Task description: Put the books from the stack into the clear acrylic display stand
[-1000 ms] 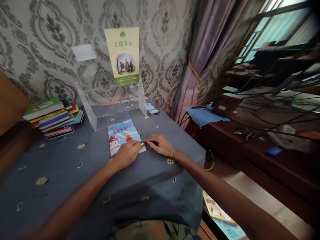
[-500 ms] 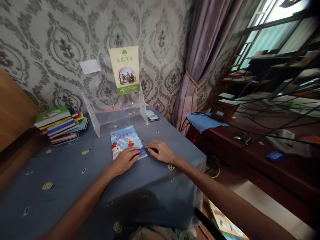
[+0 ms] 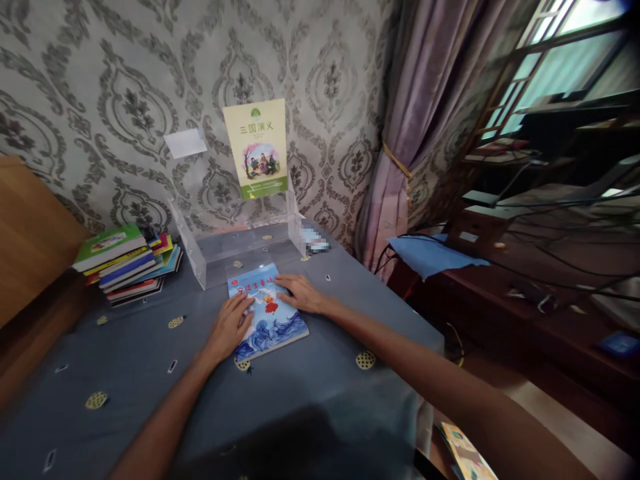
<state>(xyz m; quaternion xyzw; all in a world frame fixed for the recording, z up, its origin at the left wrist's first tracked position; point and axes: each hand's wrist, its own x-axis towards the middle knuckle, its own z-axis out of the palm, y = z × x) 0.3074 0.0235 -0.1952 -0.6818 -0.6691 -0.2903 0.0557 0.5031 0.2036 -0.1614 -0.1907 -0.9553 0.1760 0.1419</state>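
Observation:
A closed children's book [image 3: 273, 323] with a blue cover, red title and painted waves lies flat on the cloth-covered table. My left hand [image 3: 233, 327] rests over the book's left edge, fingers apart on the cover. Across its upper right edge lies my right hand [image 3: 301, 293], fingers stretched out and touching the cover. Neither hand lifts the book. Just behind it stands a clear acrylic stand [image 3: 200, 267], which holds up a pale yellow and green book [image 3: 263, 157].
A stack of books [image 3: 125, 263] sits at the table's left, beside a wooden panel [image 3: 35, 233]. A blurred item [image 3: 315, 240] lies right of the stand. Past the table's right edge are a blue cloth [image 3: 435, 257], tangled cables and a dark red desk [image 3: 500, 287].
My right hand has moved from the book's lower right corner up to its upper right edge. My left hand has shifted to the left edge, uncovering the waves. The view has tilted slightly.

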